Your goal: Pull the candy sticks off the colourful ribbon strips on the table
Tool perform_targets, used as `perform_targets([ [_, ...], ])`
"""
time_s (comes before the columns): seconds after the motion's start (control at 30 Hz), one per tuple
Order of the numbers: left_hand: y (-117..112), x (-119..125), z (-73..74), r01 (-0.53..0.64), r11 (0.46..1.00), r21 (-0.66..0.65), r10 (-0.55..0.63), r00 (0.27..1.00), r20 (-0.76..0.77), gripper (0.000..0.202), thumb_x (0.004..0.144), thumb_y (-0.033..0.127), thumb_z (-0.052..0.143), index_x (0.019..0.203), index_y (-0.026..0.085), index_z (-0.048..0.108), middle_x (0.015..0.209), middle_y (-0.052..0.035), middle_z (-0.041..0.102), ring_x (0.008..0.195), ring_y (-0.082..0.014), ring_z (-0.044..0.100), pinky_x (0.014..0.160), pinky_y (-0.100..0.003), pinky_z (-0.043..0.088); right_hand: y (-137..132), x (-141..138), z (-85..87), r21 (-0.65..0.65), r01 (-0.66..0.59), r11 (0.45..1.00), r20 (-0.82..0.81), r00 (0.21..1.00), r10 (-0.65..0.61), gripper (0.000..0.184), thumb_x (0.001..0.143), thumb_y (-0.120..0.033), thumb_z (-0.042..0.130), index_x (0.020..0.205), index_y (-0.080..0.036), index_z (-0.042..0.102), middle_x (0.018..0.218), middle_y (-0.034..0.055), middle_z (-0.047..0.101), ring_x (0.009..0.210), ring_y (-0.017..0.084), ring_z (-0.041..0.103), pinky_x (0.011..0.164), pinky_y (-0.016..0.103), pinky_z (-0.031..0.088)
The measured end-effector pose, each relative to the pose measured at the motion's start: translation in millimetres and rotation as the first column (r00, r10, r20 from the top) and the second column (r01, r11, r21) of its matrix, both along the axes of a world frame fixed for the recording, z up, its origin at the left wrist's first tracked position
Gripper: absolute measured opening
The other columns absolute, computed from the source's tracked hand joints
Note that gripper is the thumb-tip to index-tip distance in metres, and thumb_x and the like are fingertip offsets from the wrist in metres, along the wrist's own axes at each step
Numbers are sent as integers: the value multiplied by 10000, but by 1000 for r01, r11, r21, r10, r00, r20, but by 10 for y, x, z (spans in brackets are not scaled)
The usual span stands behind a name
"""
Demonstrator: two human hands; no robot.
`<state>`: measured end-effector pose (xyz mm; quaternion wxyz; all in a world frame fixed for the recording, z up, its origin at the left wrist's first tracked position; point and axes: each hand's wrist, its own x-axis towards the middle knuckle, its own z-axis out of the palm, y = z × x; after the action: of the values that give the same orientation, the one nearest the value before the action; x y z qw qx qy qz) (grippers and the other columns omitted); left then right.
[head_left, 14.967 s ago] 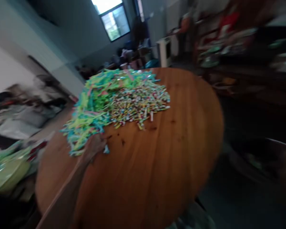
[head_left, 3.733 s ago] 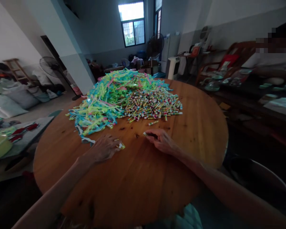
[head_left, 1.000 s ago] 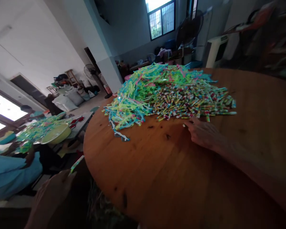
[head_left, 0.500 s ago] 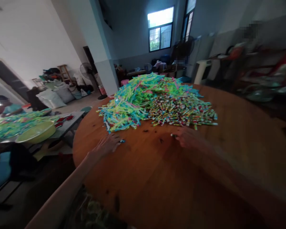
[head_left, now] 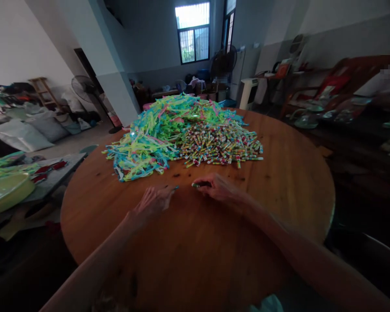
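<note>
My left hand (head_left: 155, 198) is low over the round wooden table (head_left: 195, 242), its fingers closed on a small blue-green piece (head_left: 176, 187) whose tip shows at the fingertips. Facing it across a short gap, my right hand (head_left: 218, 187) pinches a short patterned tube (head_left: 195, 185) with a pale end. Just beyond both hands lies a heap of similar short multicoloured tubes (head_left: 221, 143). Against its left and back sides rises a larger pile of thin yellow-green, blue and pink strips (head_left: 143, 149). What exactly the blue-green piece is, I cannot make out.
To the left, a lower table carries a yellow basin (head_left: 9, 190) and more coloured strips. White sacks (head_left: 21, 132) and a standing fan (head_left: 87, 89) are behind it. A wooden chair (head_left: 341, 71) stands at the right. Dark specks dot the tabletop near the heap.
My view has turned right, so the table and piles appear further left. Both hands have come closer together, each keeping its small piece. The other person at the left has left the view.
</note>
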<state>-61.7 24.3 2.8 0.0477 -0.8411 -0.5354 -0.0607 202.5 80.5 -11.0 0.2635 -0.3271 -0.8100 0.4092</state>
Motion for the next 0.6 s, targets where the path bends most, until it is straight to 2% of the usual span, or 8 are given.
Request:
perform_targets([
  [0.1, -8, 250, -14, 94, 996, -3, -94, 994, 61, 378, 987, 215, 298, 1038, 194, 673, 826, -67, 643, 726, -187, 567, 638, -297, 398, -42, 24, -1, -263, -72, 962, -132, 991, 38, 335, 880, -339, 565, 1107, -131, 699, 674, 14, 590, 584, 113, 515, 535, 223, 363],
  [0.17, 5, 335, -12, 134, 991, -17, -133, 988, 74, 390, 986, 216, 286, 1032, 182, 671, 801, -72, 627, 709, -191, 551, 628, -306, 390, -45, 37, -15, -344, -113, 932, -195, 980, 47, 354, 880, -350, 573, 1130, -127, 688, 663, 9, 577, 576, 110, 519, 529, 218, 373],
  [0.3, 20, 385, -5, 135, 990, -27, -131, 984, 122, 369, 981, 216, 298, 958, 195, 665, 807, -73, 615, 706, -197, 540, 646, -319, 393, -33, 39, -51, -356, -158, 921, -248, 966, 70, 331, 864, -354, 612, 1096, -136, 701, 684, 6, 577, 579, 99, 516, 530, 213, 380],
  [0.43, 16, 379, -16, 141, 989, -40, -133, 977, 165, 344, 993, 238, 318, 983, 210, 660, 819, -69, 615, 759, -205, 567, 692, -324, 409, -51, 28, -37, -350, -116, 929, -215, 976, 41, 338, 865, -328, 609, 1122, -128, 702, 638, -5, 558, 554, 92, 498, 514, 207, 359],
  [0.6, 24, 363, -42, 168, 986, -25, -160, 969, 190, 334, 1002, 252, 326, 942, 190, 649, 798, -60, 610, 733, -182, 555, 680, -307, 400, -68, 23, -29, -304, -76, 950, -165, 986, 26, 336, 880, -306, 596, 1146, -133, 706, 615, -11, 547, 536, 81, 462, 498, 202, 319],
])
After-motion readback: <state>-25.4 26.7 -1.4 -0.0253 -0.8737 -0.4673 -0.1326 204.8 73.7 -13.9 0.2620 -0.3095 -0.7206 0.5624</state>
